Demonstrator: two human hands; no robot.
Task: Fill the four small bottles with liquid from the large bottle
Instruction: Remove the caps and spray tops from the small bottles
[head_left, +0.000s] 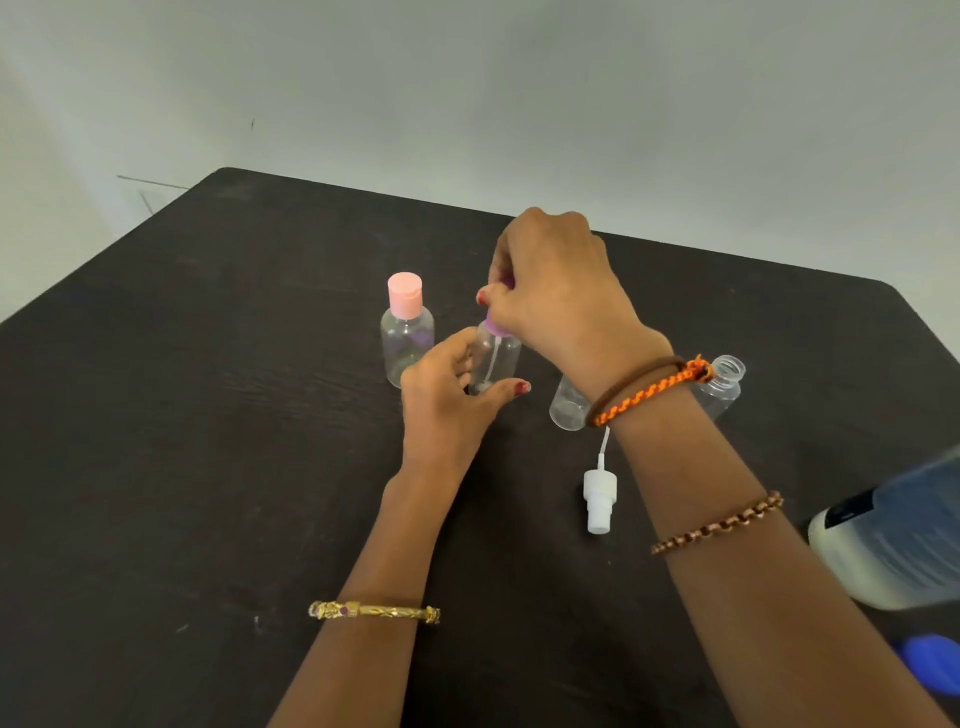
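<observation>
Purple-capped small bottle (493, 358) is held upright on the tabletop (208, 415) by the left hand (447, 395); its cap is pinched by the right hand (550, 291). Large bottle (898, 535) is seen at the right edge (blurred).

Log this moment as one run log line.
left hand steadies purple-capped bottle | right hand grips its purple cap | white sprayer lies loose

- Left hand (447, 400) gripped a clear bottle (493, 358) on the table (182, 415).
- Right hand (556, 291) pinched its purple cap (493, 326).
- Pink-capped bottle (407, 332) stood just beside.
</observation>
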